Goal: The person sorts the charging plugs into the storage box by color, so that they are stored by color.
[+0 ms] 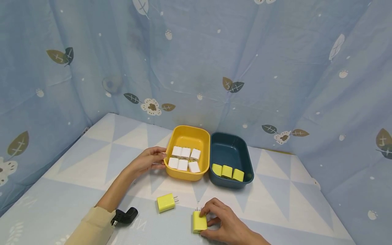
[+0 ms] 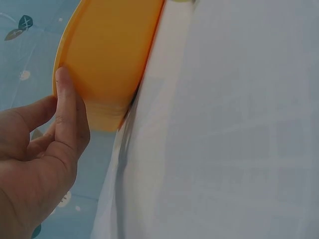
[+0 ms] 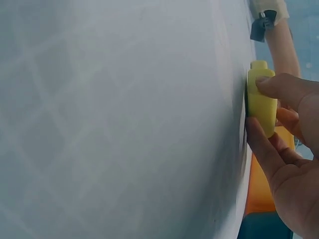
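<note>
My right hand [image 1: 228,223] pinches a yellow charger plug [image 1: 199,222] between thumb and fingers at the front of the table, its metal prongs facing away from me. In the right wrist view, the same yellow plug [image 3: 261,107] is close to the cloth. A second yellow plug [image 1: 165,202] lies on its side to the left, prongs toward the right. My left hand [image 1: 148,159] touches the outer left side of a yellow bin [image 1: 187,175] with extended fingers. White charger plugs [image 1: 185,153] lie in two rows inside that bin.
A dark blue bin [image 1: 231,184] stands right beside the yellow one, with three yellow plugs [image 1: 227,171] along its near end. Black wrist gear [image 1: 125,216] sticks out from my left sleeve [image 1: 95,224]. Blue patterned curtains [image 1: 196,61] enclose the table's back and sides.
</note>
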A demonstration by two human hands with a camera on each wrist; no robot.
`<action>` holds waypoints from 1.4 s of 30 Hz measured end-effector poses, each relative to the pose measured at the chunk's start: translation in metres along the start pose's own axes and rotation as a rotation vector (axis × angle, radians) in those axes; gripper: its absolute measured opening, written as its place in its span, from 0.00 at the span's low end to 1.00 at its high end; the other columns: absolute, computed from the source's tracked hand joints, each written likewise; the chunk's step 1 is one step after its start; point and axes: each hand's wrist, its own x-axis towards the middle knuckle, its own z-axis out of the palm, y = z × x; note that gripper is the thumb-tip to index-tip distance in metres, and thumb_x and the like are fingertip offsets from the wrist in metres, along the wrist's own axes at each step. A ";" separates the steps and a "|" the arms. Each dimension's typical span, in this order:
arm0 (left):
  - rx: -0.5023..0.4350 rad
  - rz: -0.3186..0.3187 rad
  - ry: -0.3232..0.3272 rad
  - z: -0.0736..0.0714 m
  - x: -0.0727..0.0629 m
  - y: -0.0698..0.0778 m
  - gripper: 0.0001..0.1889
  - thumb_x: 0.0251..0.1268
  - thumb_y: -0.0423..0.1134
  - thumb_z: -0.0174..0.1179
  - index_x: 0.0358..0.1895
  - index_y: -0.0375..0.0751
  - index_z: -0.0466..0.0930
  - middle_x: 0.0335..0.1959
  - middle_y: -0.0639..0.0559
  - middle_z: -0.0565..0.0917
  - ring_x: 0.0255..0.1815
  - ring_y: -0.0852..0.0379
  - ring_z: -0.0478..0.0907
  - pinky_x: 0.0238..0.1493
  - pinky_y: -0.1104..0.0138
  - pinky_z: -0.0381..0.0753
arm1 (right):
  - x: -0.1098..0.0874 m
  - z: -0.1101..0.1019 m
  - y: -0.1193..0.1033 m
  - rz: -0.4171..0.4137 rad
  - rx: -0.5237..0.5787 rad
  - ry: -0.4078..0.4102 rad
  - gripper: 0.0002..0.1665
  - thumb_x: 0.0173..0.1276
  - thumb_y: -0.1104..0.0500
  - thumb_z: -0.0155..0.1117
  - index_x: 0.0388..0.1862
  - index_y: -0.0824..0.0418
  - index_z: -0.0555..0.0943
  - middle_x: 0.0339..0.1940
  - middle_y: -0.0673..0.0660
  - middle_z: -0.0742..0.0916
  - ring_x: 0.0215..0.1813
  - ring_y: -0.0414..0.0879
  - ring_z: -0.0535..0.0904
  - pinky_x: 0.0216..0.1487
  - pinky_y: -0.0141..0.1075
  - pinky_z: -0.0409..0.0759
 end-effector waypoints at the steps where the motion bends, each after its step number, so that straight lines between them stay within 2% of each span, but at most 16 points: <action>1: 0.000 0.001 0.000 0.000 0.000 0.000 0.24 0.77 0.32 0.51 0.70 0.25 0.60 0.50 0.37 0.76 0.40 0.55 0.79 0.47 0.63 0.86 | 0.000 0.000 0.000 -0.001 0.000 -0.001 0.19 0.62 0.50 0.75 0.49 0.46 0.78 0.52 0.46 0.76 0.52 0.39 0.76 0.47 0.28 0.84; 11: -0.001 0.002 0.001 0.001 -0.001 0.000 0.24 0.77 0.32 0.50 0.70 0.24 0.59 0.50 0.36 0.76 0.40 0.55 0.79 0.47 0.64 0.86 | -0.002 -0.002 -0.001 -0.011 -0.010 0.007 0.18 0.62 0.50 0.75 0.48 0.46 0.78 0.51 0.46 0.76 0.51 0.39 0.77 0.46 0.28 0.84; 23: -0.007 0.001 0.002 0.001 -0.001 0.000 0.24 0.77 0.32 0.50 0.70 0.24 0.59 0.50 0.37 0.76 0.40 0.55 0.79 0.46 0.65 0.86 | -0.006 -0.010 0.002 -0.054 -0.007 0.069 0.18 0.61 0.52 0.76 0.46 0.47 0.78 0.51 0.49 0.77 0.51 0.43 0.78 0.45 0.32 0.86; 31: 0.000 0.007 -0.001 0.001 -0.001 0.000 0.24 0.77 0.32 0.50 0.69 0.24 0.60 0.50 0.37 0.75 0.40 0.55 0.79 0.46 0.65 0.86 | -0.008 -0.019 -0.004 -0.066 -0.026 0.142 0.19 0.60 0.56 0.77 0.45 0.47 0.78 0.51 0.49 0.77 0.52 0.45 0.77 0.45 0.32 0.86; 42: 0.010 0.009 -0.002 0.000 -0.001 0.001 0.24 0.77 0.33 0.50 0.70 0.24 0.59 0.51 0.36 0.75 0.40 0.55 0.79 0.46 0.64 0.86 | -0.010 -0.032 -0.014 -0.132 -0.048 0.266 0.21 0.56 0.59 0.79 0.45 0.49 0.79 0.49 0.50 0.78 0.52 0.48 0.78 0.42 0.36 0.87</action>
